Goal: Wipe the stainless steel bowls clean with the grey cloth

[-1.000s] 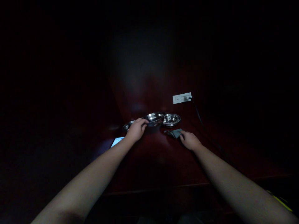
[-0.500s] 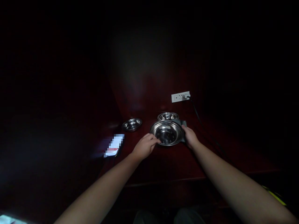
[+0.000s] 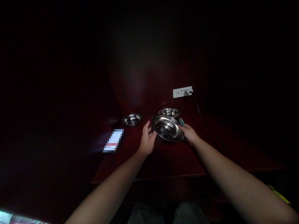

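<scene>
A shiny steel bowl point(image 3: 167, 127) is tilted toward me above a dark red table point(image 3: 163, 158). My left hand point(image 3: 147, 140) cups the bowl's left rim with its fingers raised along the edge. My right hand point(image 3: 189, 134) grips the bowl's right rim together with a grey cloth point(image 3: 181, 122), which is pinched against the metal. The room is very dark and only the table centre is lit.
Two more steel bowls rest on the table: one point(image 3: 132, 119) at the left, one point(image 3: 168, 112) just behind the held bowl. A lit phone point(image 3: 113, 140) lies at the left. A white power strip point(image 3: 182, 91) with a plugged-in cable sits at the back right.
The bowl came from beside the others toward me and now tilts between both hands. My right hand picked the cloth off the table and brought it against the bowl's right rim.
</scene>
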`<state>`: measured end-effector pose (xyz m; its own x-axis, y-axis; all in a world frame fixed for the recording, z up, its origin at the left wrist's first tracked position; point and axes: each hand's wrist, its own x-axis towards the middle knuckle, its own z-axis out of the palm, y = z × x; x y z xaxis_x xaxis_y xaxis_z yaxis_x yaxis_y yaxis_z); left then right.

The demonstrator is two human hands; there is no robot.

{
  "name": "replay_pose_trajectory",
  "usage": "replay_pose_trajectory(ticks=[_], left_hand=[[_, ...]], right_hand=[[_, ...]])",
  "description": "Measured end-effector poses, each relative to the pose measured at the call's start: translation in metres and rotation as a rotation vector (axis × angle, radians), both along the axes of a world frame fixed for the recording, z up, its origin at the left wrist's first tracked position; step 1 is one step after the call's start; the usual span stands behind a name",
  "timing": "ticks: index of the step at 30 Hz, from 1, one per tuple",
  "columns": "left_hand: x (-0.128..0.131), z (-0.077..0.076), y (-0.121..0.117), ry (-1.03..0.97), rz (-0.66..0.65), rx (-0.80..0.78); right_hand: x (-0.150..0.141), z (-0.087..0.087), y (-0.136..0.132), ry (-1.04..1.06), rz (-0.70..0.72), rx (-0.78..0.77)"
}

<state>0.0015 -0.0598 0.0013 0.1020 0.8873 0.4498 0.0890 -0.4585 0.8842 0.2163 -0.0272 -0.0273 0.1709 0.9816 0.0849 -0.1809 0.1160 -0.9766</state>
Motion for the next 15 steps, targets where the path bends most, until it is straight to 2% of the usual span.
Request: replay_pose_trajectory(ticks=[2, 3, 5, 8, 12, 15], left_hand=[[0.011, -0.004, 0.005, -0.258, -0.172, -0.326], [0.015, -0.004, 0.008, -0.358, -0.228, -0.432], [0.020, -0.003, 0.012, -0.475, -0.339, -0.544], [0.020, -0.003, 0.018, -0.471, -0.450, -0.606], [0.019, -0.010, 0.028, -0.359, -0.351, -0.626], [0.022, -0.017, 0.035, -0.392, -0.234, -0.619]], right_hand=[[0.001, -0.003, 0.002, -0.090, -0.023, 0.038], [0.003, -0.004, 0.003, -0.148, -0.046, 0.063], [0.006, -0.006, 0.005, -0.270, -0.114, 0.101], [0.010, -0.006, 0.006, -0.454, -0.231, 0.119], [0.010, 0.000, 0.001, -0.628, -0.339, 0.109], [0.011, 0.005, -0.003, -0.671, -0.379, 0.107]])
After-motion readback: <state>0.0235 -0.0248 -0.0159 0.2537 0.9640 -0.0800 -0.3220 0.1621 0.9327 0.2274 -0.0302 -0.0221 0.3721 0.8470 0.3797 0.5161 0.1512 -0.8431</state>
